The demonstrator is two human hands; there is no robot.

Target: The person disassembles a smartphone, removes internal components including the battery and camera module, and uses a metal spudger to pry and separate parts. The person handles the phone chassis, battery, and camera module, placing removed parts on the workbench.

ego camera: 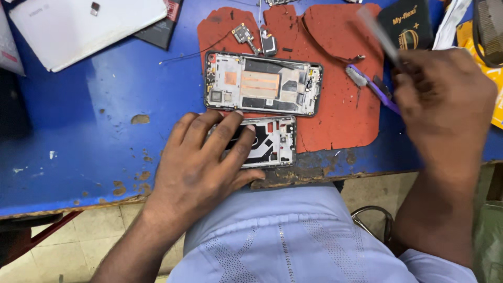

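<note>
A left hand (201,162) lies flat, fingers spread, on a stripped phone frame (272,141), while at two o'clock the right hand (445,99) pinches blurred tweezers (378,34).

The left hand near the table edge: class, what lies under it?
Under the left hand lies an opened phone part, its right end showing black, white and red pieces. Its left end is covered by the fingers, so cannot be seen.

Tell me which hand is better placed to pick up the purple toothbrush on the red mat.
Right. The right hand hovers beside the purple toothbrush, though it holds a blurred tool; the left hand rests on the lower phone frame.
</note>
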